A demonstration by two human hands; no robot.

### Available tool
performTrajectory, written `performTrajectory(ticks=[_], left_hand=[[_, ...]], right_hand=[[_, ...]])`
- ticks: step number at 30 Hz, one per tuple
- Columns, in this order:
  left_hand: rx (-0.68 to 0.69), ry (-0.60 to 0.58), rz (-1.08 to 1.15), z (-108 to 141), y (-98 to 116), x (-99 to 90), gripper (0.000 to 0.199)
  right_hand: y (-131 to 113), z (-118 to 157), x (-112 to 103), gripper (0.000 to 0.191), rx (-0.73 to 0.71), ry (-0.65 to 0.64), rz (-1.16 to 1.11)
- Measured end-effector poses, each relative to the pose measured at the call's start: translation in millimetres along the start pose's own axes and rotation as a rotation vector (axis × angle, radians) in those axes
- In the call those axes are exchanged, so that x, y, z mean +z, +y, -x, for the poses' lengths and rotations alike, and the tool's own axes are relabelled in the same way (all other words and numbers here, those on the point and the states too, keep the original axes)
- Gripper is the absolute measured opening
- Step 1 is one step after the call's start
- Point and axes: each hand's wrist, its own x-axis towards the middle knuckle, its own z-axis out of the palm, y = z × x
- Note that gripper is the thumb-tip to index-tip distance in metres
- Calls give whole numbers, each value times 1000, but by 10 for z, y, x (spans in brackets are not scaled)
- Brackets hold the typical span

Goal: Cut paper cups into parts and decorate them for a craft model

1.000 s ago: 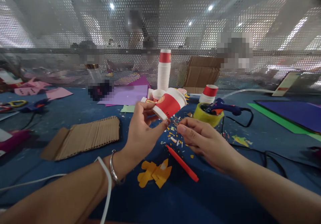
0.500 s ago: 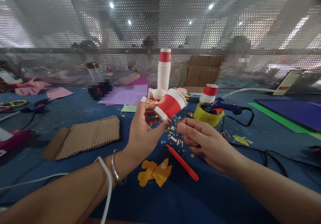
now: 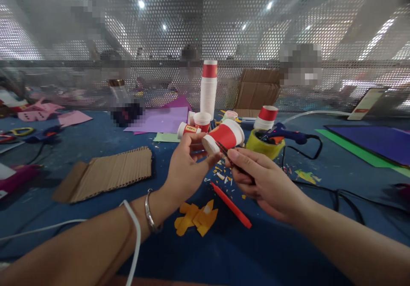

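Note:
A red and white paper cup (image 3: pixel 226 135) lies tilted in my left hand (image 3: pixel 188 164), its wide rim turned to the right and its base held between fingers and thumb. My right hand (image 3: pixel 256 175) is closed around a slim dark pointed tool (image 3: pixel 223 147). The tool's tip is at the side of the cup near the base; whether it pierces the paper I cannot tell. Below my hands lie a red marker-like stick (image 3: pixel 231 205) and folded yellow-orange paper pieces (image 3: pixel 196 218). Small paper scraps (image 3: pixel 221 176) are scattered under the cup.
Behind the cup stand a tall stack of paper cups (image 3: pixel 209 91) and other cups (image 3: pixel 201 119). A glue gun (image 3: pixel 288 134) rests on a yellow tape roll (image 3: pixel 264 147), its black cord trailing right. Corrugated cardboard (image 3: pixel 112 173) lies left. A white cable (image 3: pixel 136 230) crosses my left forearm.
The cup has moved slightly right and turned to lie more level. My right hand has brought the dark tool up against the cup's side.

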Motion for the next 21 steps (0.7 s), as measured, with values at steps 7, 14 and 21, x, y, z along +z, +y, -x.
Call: performTrajectory(ticks=[7,14,21], left_hand=[[40,31,13,6,30,-8,45],[33,56,68,14,32,-19,50],[23,-4,135,0,32,-19,49]], right_hand=[[-2,-35,-41,52,75,-30,-1],[-5,-19,-19,47,94,-37,8],[-10,-10,-26,45,93,-54,7]])
